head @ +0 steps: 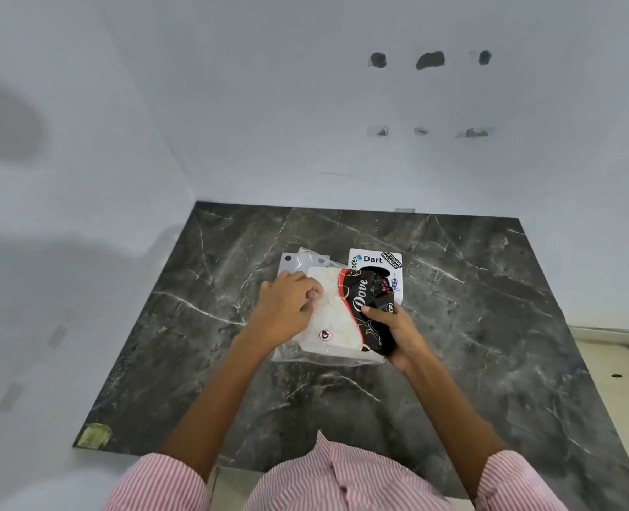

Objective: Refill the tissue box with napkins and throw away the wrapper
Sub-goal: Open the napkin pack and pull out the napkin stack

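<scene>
A napkin pack (333,315) in a clear plastic wrapper with a black and red "Dove" print lies in the middle of the dark marble table (471,326). My left hand (287,307) rests on the pack's white left part, fingers pinched on the wrapper. My right hand (398,333) grips the crumpled black end of the wrapper (370,300) at the right. Behind the pack stands a white tissue box (375,260) with stickers reading "Dart" and "Software Engineer"; its lower part is hidden by the pack.
White walls close in at the left and back of the table. A yellowish patch (93,435) marks the table's front left corner. A light floor strip (622,370) shows to the right. My striped pink shirt fills the bottom edge.
</scene>
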